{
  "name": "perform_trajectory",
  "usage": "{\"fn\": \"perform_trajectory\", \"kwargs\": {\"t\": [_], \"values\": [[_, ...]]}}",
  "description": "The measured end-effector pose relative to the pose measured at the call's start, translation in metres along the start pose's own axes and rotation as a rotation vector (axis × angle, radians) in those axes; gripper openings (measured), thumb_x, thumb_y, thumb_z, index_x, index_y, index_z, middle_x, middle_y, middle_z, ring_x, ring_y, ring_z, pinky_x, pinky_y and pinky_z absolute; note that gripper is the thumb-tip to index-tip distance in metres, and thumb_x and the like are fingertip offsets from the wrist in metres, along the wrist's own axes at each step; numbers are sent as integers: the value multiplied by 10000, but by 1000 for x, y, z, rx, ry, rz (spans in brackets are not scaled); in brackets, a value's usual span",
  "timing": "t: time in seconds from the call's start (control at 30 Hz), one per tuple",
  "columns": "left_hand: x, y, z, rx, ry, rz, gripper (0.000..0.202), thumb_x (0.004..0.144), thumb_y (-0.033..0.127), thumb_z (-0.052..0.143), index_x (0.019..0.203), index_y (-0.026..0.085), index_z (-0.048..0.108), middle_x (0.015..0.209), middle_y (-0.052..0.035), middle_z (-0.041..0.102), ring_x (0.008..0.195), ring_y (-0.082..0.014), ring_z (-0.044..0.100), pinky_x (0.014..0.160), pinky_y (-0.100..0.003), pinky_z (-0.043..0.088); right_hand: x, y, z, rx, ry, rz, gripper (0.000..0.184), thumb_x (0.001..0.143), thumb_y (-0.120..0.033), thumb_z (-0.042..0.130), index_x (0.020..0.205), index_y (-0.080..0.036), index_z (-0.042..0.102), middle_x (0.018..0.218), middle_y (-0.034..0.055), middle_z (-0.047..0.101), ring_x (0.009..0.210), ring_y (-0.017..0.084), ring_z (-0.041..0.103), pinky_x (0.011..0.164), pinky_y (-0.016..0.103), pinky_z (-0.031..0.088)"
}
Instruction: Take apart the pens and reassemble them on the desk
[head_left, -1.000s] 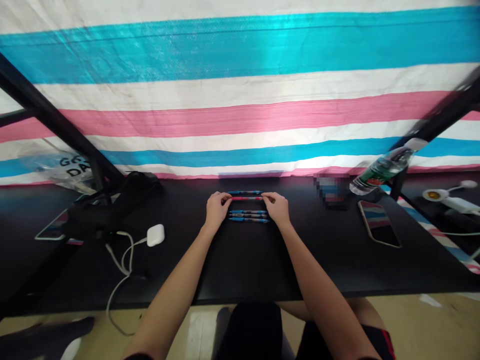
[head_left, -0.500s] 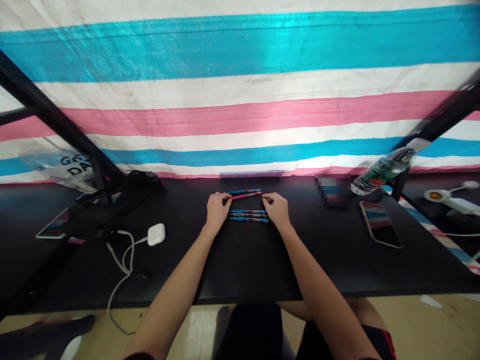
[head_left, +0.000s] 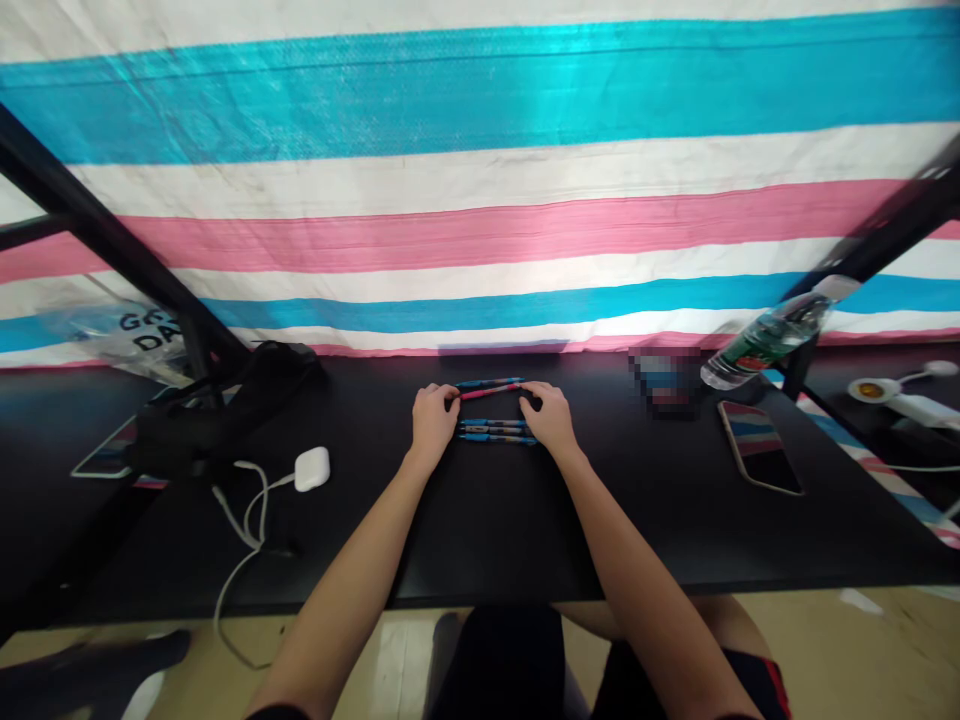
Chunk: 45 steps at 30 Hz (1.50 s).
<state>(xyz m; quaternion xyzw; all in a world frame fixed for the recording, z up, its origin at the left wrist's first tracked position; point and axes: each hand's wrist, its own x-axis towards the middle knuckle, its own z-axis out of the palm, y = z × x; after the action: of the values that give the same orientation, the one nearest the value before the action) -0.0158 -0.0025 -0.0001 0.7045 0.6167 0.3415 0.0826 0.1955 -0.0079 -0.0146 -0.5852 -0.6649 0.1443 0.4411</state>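
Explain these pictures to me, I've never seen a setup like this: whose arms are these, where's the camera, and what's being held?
There's no machine here. These are a person's own bare arms, seen from a camera worn on their head, looking forward and down. The left hand pinches one end of a pink pen. The right hand has its fingers at the other end, though I can't tell whether it grips. A blue pen lies just beyond, and more blue pens lie between the hands. The black desk also holds a white earbud case, a phone and a water bottle. A striped tarp hangs behind.
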Motion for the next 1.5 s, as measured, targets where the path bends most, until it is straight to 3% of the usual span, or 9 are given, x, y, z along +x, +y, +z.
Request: {"fn": "perform_trajectory", "kwargs": {"t": [0.37, 0.57, 0.7, 0.8, 0.9, 1.03, 1.5], "values": [[1, 1, -2, -76, 15, -52, 151, 777, 126, 555, 853, 186, 671, 832, -59, 650, 788, -205, 558, 745, -330, 435, -1, 1, 0, -11, 2, -20, 252, 772, -209, 507, 941, -178, 690, 988, 109, 668, 888, 255, 557, 846, 410, 443], [-3, 5, -7, -54, 55, -47, 152, 795, 174, 537, 863, 194, 672, 893, -69, 619, 774, -197, 564, 704, -309, 430, 0, -2, -1, 20, 80, 87, 145, 744, -216, 501, 732, -191, 643, 812, 70, 601, 734, 195, 576, 757, 344, 465], [-9, 9, -17, 7, -27, -73, 139, 797, 183, 531, 807, 199, 669, 776, -51, 619, 708, -186, 561, 661, -287, 411, -5, -5, -7, 42, 79, 148, 145, 735, -227, 487, 705, -192, 624, 772, 48, 561, 652, 167, 559, 661, 306, 467], [-14, 11, -25, 34, -126, -57, 135, 798, 195, 536, 772, 198, 668, 729, -49, 632, 672, -188, 561, 649, -292, 402, -13, -5, -14, -10, 74, 91, 158, 736, -214, 477, 709, -190, 630, 771, 48, 557, 638, 159, 534, 665, 300, 447], [-21, 11, -29, 22, -151, 5, 138, 801, 202, 538, 759, 191, 669, 721, -51, 636, 655, -178, 563, 642, -286, 404, -24, -4, -18, -117, 75, 45, 166, 739, -196, 467, 683, -199, 624, 642, 29, 526, 622, 179, 484, 648, 308, 408], [-31, 12, -27, 63, -43, 35, 152, 833, 222, 514, 816, 189, 661, 728, -50, 624, 705, -184, 570, 648, -275, 401, -33, -2, -15, -153, 38, -54, 177, 768, -197, 458, 706, -198, 624, 642, 40, 534, 670, 200, 483, 634, 304, 383], [-37, 19, -26, 117, -78, 18, 144, 851, 235, 520, 791, 182, 641, 753, -60, 607, 720, -195, 557, 606, -270, 353, -34, -3, -15, -88, -7, -47, 162, 765, -223, 463, 697, -209, 610, 592, 9, 507, 575, 170, 472, 594, 293, 365]]}}
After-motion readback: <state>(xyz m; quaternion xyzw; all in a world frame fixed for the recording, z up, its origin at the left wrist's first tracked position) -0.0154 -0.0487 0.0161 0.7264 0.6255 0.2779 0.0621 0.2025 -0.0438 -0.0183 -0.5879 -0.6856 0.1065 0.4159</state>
